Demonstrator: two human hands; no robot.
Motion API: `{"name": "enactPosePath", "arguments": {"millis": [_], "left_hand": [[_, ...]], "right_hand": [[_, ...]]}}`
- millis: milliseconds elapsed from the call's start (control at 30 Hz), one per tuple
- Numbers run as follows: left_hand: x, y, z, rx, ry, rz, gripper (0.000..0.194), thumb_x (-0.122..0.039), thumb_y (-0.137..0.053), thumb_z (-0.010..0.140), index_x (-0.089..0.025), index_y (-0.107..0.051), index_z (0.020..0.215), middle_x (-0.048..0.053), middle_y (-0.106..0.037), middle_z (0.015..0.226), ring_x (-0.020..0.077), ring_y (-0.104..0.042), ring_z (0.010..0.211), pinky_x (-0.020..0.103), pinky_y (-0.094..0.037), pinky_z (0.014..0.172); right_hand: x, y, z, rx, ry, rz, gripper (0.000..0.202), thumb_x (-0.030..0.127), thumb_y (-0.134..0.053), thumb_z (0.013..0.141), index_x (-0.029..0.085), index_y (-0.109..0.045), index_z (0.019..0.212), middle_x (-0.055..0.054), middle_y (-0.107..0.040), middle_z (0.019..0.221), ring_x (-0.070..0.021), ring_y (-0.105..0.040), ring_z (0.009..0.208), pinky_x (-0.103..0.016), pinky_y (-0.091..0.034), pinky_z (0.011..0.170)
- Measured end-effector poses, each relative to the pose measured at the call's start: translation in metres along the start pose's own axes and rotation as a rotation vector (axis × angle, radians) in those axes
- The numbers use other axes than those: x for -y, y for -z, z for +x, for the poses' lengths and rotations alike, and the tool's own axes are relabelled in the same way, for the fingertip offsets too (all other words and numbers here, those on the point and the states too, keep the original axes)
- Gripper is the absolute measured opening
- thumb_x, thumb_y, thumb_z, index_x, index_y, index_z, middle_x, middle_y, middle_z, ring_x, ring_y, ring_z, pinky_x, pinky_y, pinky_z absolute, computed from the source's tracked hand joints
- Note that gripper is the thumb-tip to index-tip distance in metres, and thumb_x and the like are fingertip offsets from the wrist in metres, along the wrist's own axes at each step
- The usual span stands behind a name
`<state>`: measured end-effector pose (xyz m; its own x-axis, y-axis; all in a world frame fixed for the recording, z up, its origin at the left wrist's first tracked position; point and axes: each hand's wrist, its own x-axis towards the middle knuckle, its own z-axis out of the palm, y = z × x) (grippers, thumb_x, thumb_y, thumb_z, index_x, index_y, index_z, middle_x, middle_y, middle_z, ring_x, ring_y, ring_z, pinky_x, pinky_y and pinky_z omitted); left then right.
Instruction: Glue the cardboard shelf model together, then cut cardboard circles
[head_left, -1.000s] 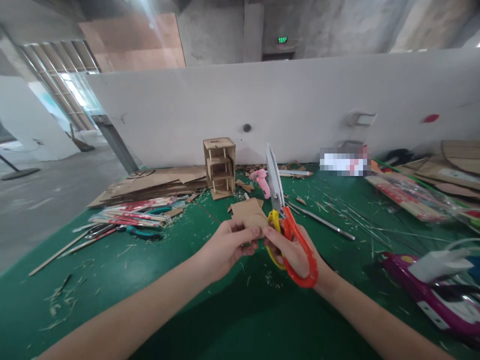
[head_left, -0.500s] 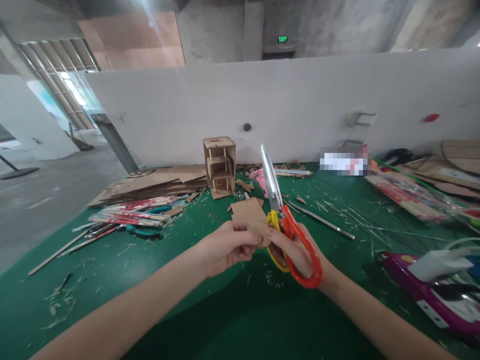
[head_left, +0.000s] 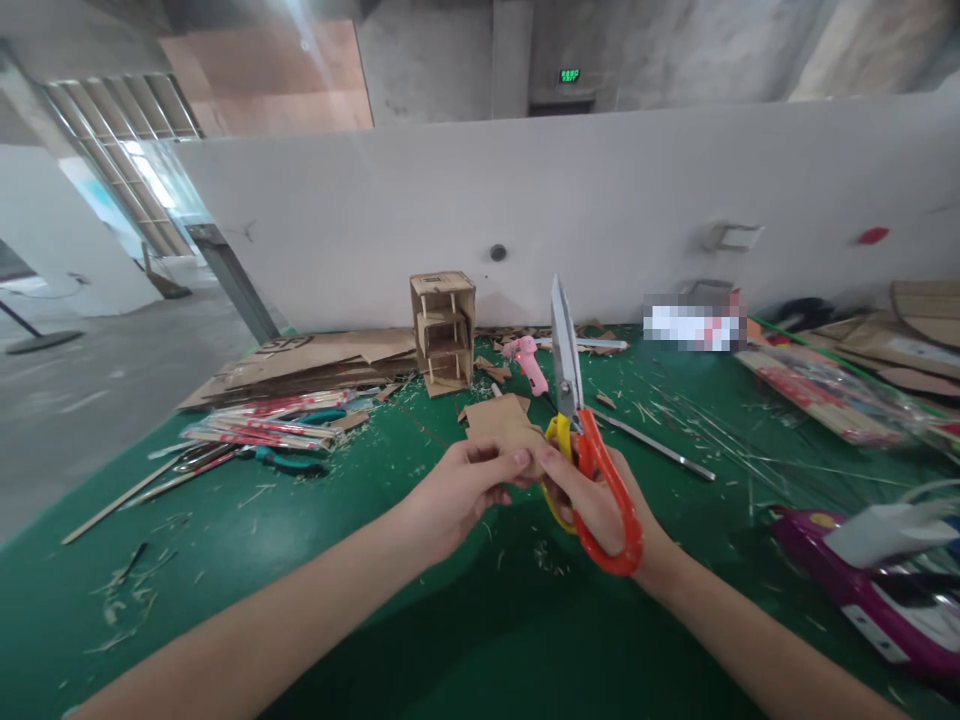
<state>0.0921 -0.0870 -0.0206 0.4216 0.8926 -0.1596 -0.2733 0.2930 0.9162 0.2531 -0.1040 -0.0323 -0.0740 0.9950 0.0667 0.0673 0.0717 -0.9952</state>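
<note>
My left hand (head_left: 457, 495) pinches a small piece of cardboard (head_left: 535, 442) between thumb and fingers. The thumb of my right hand (head_left: 596, 495) presses the same piece from the other side. Hooked in that right hand is a pair of scissors (head_left: 568, 365), blades closed and pointing up, with one red and one yellow handle. Fingers cover much of the small piece, so its full outline is hidden. Just beyond it, a larger flat cardboard piece (head_left: 495, 412) lies on the green table (head_left: 360, 620).
Behind stands a cardboard shelf-like tower (head_left: 442, 335), near a pink glue gun (head_left: 527, 363). Stacked cardboard (head_left: 322, 362), packaged sticks (head_left: 262, 425) and teal-handled pliers (head_left: 289, 460) lie left. On the right are a metal rod (head_left: 660, 445) and a purple power strip (head_left: 832, 570).
The scissors have swung from leaning left to nearly upright, uncovering the glue gun. The small cardboard piece has tilted and risen slightly between my hands.
</note>
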Motion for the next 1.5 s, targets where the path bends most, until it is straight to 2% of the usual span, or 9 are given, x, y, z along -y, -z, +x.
{"name": "enactPosePath", "arguments": {"millis": [133,300,500,800,1067,1200,1300,1400,1500], "left_hand": [[-0.01,0.004,-0.001,0.123,-0.011,-0.221,0.023,-0.033,-0.078,0.073,-0.013,-0.067,0.08,0.003,-0.059,0.073,0.0129,-0.055,0.072,0.025,-0.041,0.069],[-0.015,0.004,-0.003,0.194,-0.057,-0.254,0.02,-0.03,-0.077,0.074,-0.013,-0.066,0.075,0.003,-0.056,0.07,0.0117,-0.053,0.069,0.025,-0.042,0.069],[-0.006,0.004,-0.001,0.115,-0.049,-0.188,0.021,-0.03,-0.079,0.071,-0.012,-0.068,0.075,0.004,-0.058,0.075,0.0102,-0.051,0.068,0.023,-0.04,0.066],[0.001,0.001,0.0,0.064,-0.157,-0.031,0.021,-0.031,-0.076,0.074,-0.013,-0.067,0.076,0.003,-0.059,0.075,0.0081,-0.047,0.064,0.02,-0.036,0.058],[-0.005,0.01,0.002,0.062,-0.263,0.222,0.024,-0.039,-0.07,0.08,-0.016,-0.067,0.086,0.003,-0.063,0.084,0.0114,-0.054,0.074,0.023,-0.043,0.067],[-0.017,0.014,0.002,0.011,-0.334,0.324,0.026,-0.037,-0.067,0.083,-0.016,-0.064,0.097,0.007,-0.066,0.099,0.0153,-0.06,0.086,0.027,-0.05,0.076],[-0.026,0.017,0.002,-0.078,-0.366,0.458,0.025,-0.035,-0.063,0.085,-0.014,-0.062,0.098,0.007,-0.066,0.091,0.0165,-0.062,0.083,0.027,-0.05,0.071],[-0.031,0.022,0.004,-0.172,-0.426,0.487,0.023,-0.034,-0.06,0.086,-0.013,-0.061,0.097,0.005,-0.065,0.087,0.015,-0.062,0.078,0.025,-0.048,0.068],[-0.034,0.03,0.007,-0.215,-0.5,0.414,0.022,-0.034,-0.061,0.086,-0.014,-0.061,0.095,0.003,-0.064,0.086,0.0133,-0.06,0.077,0.024,-0.048,0.069]], "right_hand": [[0.003,0.001,-0.004,0.072,0.015,0.067,0.039,0.055,-0.059,0.084,0.018,-0.055,0.075,0.004,-0.049,0.054,-0.008,-0.042,0.04,-0.021,-0.033,0.038],[0.003,0.001,-0.005,0.076,0.087,-0.023,0.03,0.046,-0.062,0.084,0.017,-0.058,0.077,0.003,-0.053,0.057,-0.0078,-0.043,0.042,-0.021,-0.034,0.038],[0.0,0.002,-0.005,0.056,0.145,-0.005,0.024,0.042,-0.063,0.085,0.019,-0.059,0.08,0.005,-0.048,0.054,-0.0081,-0.042,0.043,-0.021,-0.035,0.04],[-0.009,0.006,-0.002,0.006,0.137,-0.073,0.025,0.044,-0.06,0.087,0.019,-0.058,0.083,0.001,-0.057,0.064,-0.0081,-0.043,0.045,-0.021,-0.036,0.039],[-0.007,0.006,-0.001,0.019,0.121,-0.135,0.026,0.043,-0.055,0.088,0.019,-0.054,0.079,-0.002,-0.059,0.068,-0.0112,-0.049,0.05,-0.022,-0.039,0.042],[-0.005,0.016,0.006,-0.072,0.195,-0.364,0.028,0.04,-0.052,0.089,0.02,-0.053,0.069,0.0,-0.055,0.06,-0.0124,-0.048,0.049,-0.024,-0.038,0.046],[-0.004,0.028,0.016,-0.114,0.268,-0.579,0.034,0.042,-0.062,0.082,0.022,-0.05,0.057,0.001,-0.05,0.051,-0.0137,-0.046,0.048,-0.026,-0.038,0.049],[-0.005,0.039,0.023,-0.024,0.262,-0.584,0.031,0.045,-0.074,0.071,0.022,-0.056,0.061,0.001,-0.052,0.051,-0.0151,-0.048,0.047,-0.027,-0.04,0.048],[-0.007,0.045,0.024,0.11,0.231,-0.524,0.03,0.049,-0.07,0.074,0.02,-0.062,0.073,-0.001,-0.06,0.061,-0.0162,-0.053,0.052,-0.027,-0.043,0.05]]}}
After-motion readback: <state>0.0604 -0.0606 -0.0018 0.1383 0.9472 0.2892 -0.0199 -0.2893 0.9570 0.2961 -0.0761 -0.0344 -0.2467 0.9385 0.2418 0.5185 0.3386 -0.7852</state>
